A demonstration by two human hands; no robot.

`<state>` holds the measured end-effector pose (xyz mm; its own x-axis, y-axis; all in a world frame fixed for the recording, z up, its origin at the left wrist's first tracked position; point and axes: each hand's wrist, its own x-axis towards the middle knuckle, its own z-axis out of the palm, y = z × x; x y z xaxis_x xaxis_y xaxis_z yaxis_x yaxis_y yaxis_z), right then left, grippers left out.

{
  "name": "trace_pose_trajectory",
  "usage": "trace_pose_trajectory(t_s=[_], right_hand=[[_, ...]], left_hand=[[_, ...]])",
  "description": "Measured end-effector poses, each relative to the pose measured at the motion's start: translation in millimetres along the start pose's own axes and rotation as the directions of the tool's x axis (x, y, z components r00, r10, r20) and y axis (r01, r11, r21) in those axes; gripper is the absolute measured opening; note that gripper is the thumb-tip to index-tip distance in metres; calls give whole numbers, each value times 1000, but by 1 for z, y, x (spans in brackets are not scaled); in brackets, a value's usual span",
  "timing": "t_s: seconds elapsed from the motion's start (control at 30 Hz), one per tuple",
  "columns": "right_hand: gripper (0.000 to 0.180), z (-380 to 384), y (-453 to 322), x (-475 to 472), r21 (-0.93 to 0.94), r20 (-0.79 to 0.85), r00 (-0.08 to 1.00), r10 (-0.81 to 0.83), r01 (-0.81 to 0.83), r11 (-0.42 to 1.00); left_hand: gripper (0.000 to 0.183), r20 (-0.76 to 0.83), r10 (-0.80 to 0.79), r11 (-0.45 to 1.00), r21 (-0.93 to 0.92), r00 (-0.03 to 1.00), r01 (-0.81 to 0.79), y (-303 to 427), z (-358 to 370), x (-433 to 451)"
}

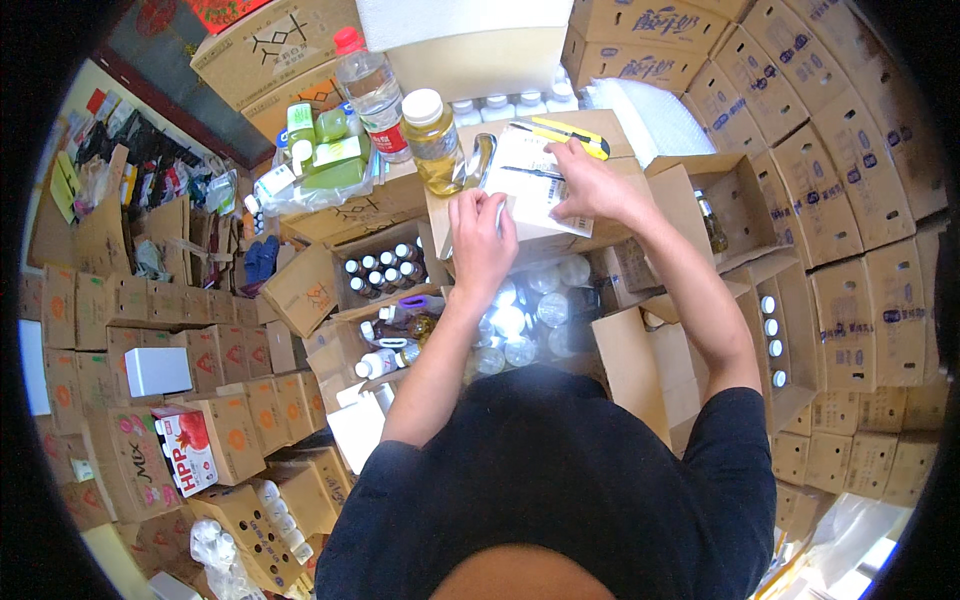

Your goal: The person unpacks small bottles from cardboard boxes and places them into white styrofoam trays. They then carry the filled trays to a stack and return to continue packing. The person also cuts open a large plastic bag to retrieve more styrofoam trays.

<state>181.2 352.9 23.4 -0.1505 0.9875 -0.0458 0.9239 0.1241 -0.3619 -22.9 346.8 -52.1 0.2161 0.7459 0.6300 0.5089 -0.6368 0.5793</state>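
Note:
A cardboard box (525,240) stands before me with white printed labels (525,154) lying on its top. My left hand (484,236) is at the box's near left corner, fingers bent, with a small pale slip (502,211) pinched between thumb and fingers; what it is cannot be made out. Over the labels' right side my right hand (592,181) spreads its thumb and fingers, holding nothing. Just beyond those fingers lies a yellow and black box cutter (562,133). A dark pen (534,172) rests across the labels. Left of them is a clear curved object (481,159).
A jar of yellow liquid (431,142) and a red-capped bottle (375,101) stand at the back left, beside bagged green bottles (330,154). Below the box are clear round containers (551,307) and an open carton of brown bottles (382,270). Stacked cartons (795,150) line the right.

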Motion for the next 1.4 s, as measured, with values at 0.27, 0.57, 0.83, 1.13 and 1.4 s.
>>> trace_pose_trajectory(t_s=[0.27,0.57,0.83,1.13,1.4], right_hand=[[42,4,15,-4,3,-122,989,-89,90,996],[28,-31,25,-77,314,159,985,72,-120,942],[33,-15,-5,-94,278,-1,981,196,-188,942],[26,-2,-3,-56,-34,-56,989,139,-141,989],[22,-4,-2,-43,-69,-81,992,98,-104,992]], left_hand=[[25,-5,11,1000,-22,1000,-11,2,0,4],[28,-9,-33,999,-12,999,33,-2,1,0],[29,82,-31,999,47,996,27,-2,-1,-1],[25,70,5,1000,16,998,-6,-4,0,-3],[27,81,-8,1000,31,997,6,0,-2,-1]])
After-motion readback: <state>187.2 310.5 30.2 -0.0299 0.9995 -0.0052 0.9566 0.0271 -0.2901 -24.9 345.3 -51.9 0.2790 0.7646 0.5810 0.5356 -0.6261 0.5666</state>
